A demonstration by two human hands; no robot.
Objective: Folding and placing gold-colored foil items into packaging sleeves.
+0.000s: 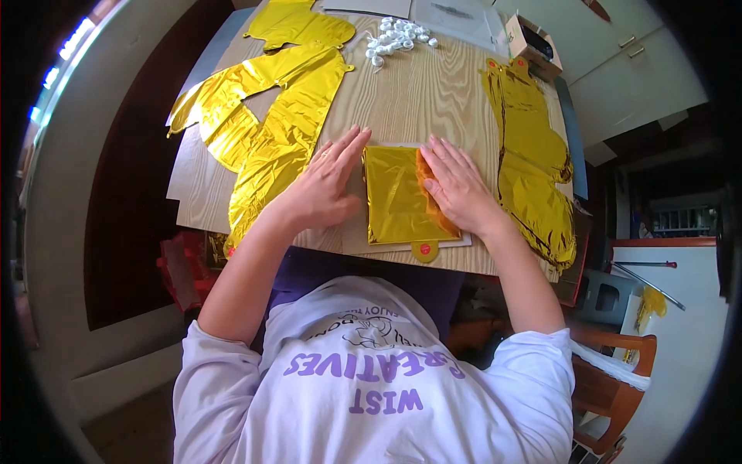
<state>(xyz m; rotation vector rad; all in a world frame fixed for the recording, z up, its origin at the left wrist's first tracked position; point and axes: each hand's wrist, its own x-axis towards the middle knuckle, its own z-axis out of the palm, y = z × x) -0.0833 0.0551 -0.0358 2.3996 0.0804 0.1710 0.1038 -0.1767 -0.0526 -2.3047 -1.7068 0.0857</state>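
The head camera looks down at a wooden table (pixel 417 93) with shiny gold foil balloons on it, all flat with no air in them.

Both hands lie flat and open, fingers stretched out. They do not grip anything; they only press down. The left hand (pixel 328 182) rests on the table, with its fingertips right at the left edge of a folded gold balloon (pixel 402 197). The right hand (pixel 456 185) presses on the right side of that same balloon, where a bit of orange shows under the fingers.

The folded balloon sits near the front edge of the table, right in front of the person. It lies on a pale sheet of card (pixel 363 243). It already looks like a neat square, and a small round gold tab (pixel 424 250) with a red dot pokes out at the bottom. I think this one is nearly folded, and the hands are just smoothing it flat.

There looks to be more left. A big crinkly balloon (pixel 270 131) lies spread out on the left. Another long one (pixel 533 162) lies on the right. A third (pixel 297 22) sits at the far end. None of these are folded.

A heap of small white clips (pixel 396 35) and a small open box (pixel 533 45) sit at the far end too.
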